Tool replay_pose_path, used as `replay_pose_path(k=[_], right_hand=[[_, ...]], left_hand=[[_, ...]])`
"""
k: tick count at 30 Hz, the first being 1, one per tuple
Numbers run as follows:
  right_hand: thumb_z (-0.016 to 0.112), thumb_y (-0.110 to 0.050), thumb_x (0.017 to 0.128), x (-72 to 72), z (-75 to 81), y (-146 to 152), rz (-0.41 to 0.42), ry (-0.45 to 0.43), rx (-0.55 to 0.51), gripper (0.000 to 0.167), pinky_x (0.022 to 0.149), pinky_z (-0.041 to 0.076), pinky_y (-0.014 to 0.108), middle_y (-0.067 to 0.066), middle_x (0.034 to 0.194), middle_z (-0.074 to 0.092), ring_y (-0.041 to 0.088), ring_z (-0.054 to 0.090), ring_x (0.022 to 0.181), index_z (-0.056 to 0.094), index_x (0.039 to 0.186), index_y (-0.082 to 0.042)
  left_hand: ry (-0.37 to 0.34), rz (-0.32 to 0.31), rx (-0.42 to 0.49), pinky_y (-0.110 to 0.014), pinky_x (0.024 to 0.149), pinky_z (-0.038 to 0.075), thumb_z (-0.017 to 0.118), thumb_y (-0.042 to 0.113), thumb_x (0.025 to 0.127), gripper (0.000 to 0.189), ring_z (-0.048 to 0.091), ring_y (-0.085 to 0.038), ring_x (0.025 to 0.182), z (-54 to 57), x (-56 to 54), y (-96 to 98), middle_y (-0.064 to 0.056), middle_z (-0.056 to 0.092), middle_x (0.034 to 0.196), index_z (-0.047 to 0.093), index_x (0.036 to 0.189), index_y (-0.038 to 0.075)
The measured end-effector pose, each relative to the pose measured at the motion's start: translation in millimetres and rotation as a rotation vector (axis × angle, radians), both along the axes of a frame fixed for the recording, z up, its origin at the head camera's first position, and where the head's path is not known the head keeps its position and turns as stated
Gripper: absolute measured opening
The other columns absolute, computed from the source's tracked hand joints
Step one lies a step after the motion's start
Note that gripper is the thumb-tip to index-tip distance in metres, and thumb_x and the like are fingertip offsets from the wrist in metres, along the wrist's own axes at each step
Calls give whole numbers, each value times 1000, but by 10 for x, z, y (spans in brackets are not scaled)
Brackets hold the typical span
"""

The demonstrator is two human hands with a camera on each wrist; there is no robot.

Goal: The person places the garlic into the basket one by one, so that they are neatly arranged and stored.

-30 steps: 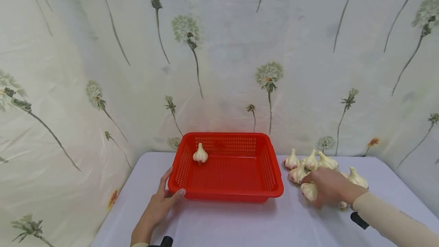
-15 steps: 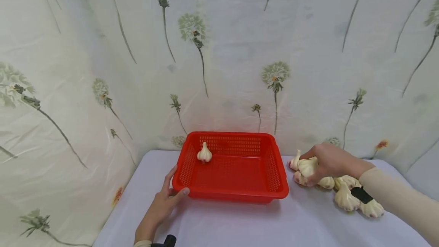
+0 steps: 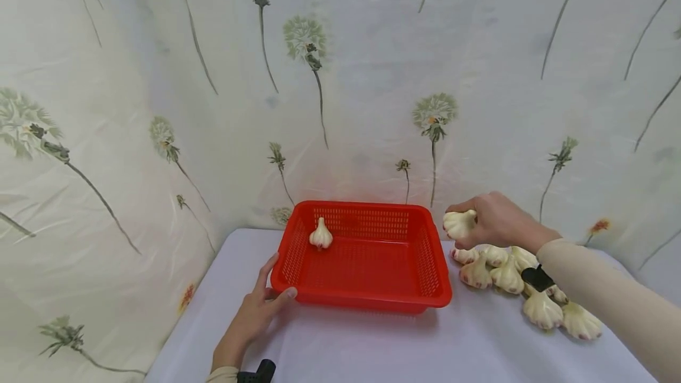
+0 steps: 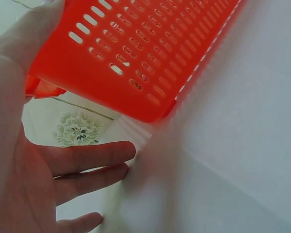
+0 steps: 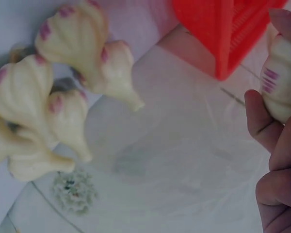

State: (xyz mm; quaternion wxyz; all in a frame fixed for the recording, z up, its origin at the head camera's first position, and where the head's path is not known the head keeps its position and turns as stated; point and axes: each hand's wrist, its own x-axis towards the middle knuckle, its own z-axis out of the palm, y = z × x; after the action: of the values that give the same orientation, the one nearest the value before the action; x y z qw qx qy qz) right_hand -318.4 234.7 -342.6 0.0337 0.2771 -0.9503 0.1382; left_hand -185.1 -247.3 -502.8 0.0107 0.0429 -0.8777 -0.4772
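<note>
A bulb of garlic is pinched in my right hand, raised just beyond the right rim of a red plastic basket. In the right wrist view this garlic bulb shows purple streaks between thumb and fingers. My left hand holds the basket's near left corner, thumb on the front rim and index finger along the left side. Its other fingers stretch out straight below the slotted wall in the left wrist view. One garlic bulb stands inside the basket, toward the back left.
Several more garlic bulbs lie in a cluster right of the basket, partly under my right forearm. The table has a pale cloth. A flower-printed curtain hangs close behind the basket and along the left side.
My right hand has lifted a garlic bulb from the pile, up and left toward the basket. The left hand keeps its place at the corner; the head view has shifted slightly.
</note>
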Motion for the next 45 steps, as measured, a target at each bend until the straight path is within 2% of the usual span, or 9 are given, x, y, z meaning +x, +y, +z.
replay_pose_path(k=[6, 11, 13, 17, 23, 33, 36, 42, 45], right_hand=[[92, -25, 74, -132, -11, -206, 40, 13, -30, 55, 52, 32, 25, -12, 54, 50, 9, 39, 54, 79, 127, -18], [91, -25, 78, -233, -38, -405, 78, -12, -89, 54, 53, 36, 26, -7, 56, 57, 9, 41, 53, 78, 130, -22], [92, -26, 78, -265, -65, -488, 101, -26, -123, 54, 54, 41, 27, -5, 69, 69, 10, 46, 57, 78, 130, -20], [94, -27, 78, -328, -143, -665, 133, -64, -166, 57, 58, 48, 29, -1, 91, 77, 13, 55, 64, 77, 130, -14], [96, -33, 77, -432, -253, -949, 131, -98, -173, 63, 64, 49, 31, 0, 92, 75, 16, 58, 72, 76, 131, -10], [96, -32, 78, -561, -427, -1329, 103, -143, -216, 69, 64, 47, 31, 13, 124, 77, 17, 52, 72, 71, 137, -6], [97, -29, 78, -581, -473, -1434, 107, -161, -245, 65, 68, 50, 32, 14, 128, 75, 21, 56, 81, 74, 134, -5], [97, -27, 79, -648, -629, -1637, 119, -194, -293, 60, 83, 58, 37, 13, 136, 71, 30, 61, 117, 75, 131, -8], [95, -27, 80, -674, -702, -1730, 110, -218, -290, 61, 85, 58, 37, 13, 137, 70, 30, 59, 120, 74, 134, -8]], left_hand=[[-6, 2, 4, -59, 93, 58, 72, 57, 94, 83, 70, -33, 119, -15, -6, -6, -13, 76, 125, 25, 162, 53], [3, 2, -1, -57, 92, 59, 72, 57, 94, 83, 70, -32, 120, -9, -14, -12, -13, 75, 126, 24, 162, 54], [9, 1, -4, -56, 91, 60, 72, 56, 94, 83, 70, -32, 119, -10, -14, -14, -12, 76, 124, 24, 162, 54], [19, 0, -2, -53, 91, 59, 72, 54, 95, 82, 71, -31, 118, -18, -4, -20, -11, 78, 119, 25, 162, 54], [22, 1, -1, -52, 90, 60, 72, 56, 94, 83, 71, -32, 118, -32, 1, -28, -13, 77, 121, 25, 162, 54], [41, -15, -9, -53, 91, 58, 70, 59, 95, 83, 72, -29, 115, -40, -28, -56, -10, 78, 117, 23, 163, 54], [44, -18, -13, -53, 91, 58, 70, 59, 95, 83, 72, -29, 115, -47, -27, -68, -9, 78, 115, 23, 163, 54], [50, -18, -9, -52, 90, 58, 70, 59, 95, 83, 72, -30, 115, -46, -18, -78, -10, 78, 115, 23, 163, 54], [48, -19, -3, -52, 91, 58, 71, 59, 94, 83, 72, -30, 115, -36, -20, -75, -10, 78, 116, 23, 162, 55]])
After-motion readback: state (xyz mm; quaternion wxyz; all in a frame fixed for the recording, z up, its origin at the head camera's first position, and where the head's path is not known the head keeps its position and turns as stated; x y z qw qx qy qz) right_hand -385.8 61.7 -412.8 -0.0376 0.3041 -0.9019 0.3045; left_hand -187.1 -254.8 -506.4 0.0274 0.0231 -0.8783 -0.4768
